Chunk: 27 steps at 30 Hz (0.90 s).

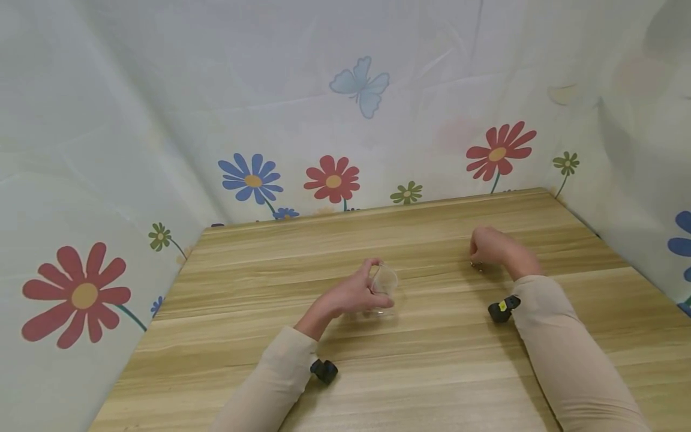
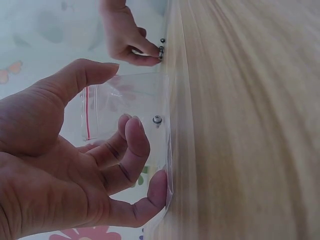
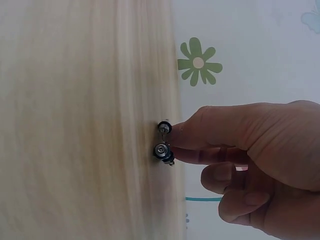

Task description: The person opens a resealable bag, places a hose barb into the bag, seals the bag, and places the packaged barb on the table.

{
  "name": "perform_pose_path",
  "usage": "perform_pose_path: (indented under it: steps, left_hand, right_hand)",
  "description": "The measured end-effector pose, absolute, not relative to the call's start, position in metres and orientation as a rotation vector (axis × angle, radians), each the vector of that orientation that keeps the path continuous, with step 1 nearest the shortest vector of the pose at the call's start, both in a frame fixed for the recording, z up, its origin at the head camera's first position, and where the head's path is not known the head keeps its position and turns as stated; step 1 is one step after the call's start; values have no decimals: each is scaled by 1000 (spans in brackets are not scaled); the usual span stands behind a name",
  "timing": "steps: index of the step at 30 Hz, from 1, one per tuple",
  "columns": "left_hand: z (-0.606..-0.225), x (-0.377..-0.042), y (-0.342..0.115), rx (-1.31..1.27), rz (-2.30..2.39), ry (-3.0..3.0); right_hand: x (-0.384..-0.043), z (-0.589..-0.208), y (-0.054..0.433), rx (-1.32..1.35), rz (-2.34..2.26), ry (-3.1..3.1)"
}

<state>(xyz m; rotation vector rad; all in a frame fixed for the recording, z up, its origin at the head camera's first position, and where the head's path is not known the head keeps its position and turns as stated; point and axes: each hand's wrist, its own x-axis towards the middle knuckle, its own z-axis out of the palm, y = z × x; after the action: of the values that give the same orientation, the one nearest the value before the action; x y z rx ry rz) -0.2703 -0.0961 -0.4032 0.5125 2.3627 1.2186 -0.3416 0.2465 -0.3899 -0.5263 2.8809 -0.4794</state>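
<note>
My left hand holds a clear zip bag low over the wooden table, thumb at one side and fingers at the other. In the left wrist view the bag shows a red strip along its mouth. A small metal screw appears through the clear plastic. Farther right, my right hand is down at the tabletop. Its thumb and index finger pinch at small metal screws with dark rings, which sit close together by the fingertips. The other fingers of that hand are curled in.
The wooden table reaches back to a white curtain printed with flowers and a butterfly. More curtain hangs along the left and right sides. A small black camera is worn on the left wrist, another camera on the right.
</note>
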Motion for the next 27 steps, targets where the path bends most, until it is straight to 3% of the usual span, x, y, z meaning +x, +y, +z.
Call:
perform_pose_path:
  steps: [12, 27]
  left_hand:
    - [-404, -271, -96, 511, 1246, 2333]
    - [-403, -270, -96, 521, 1219, 2357]
  right_hand:
    - [-344, -394, 247, -472, -460, 2879]
    - [-339, -380, 228, -591, -654, 2898]
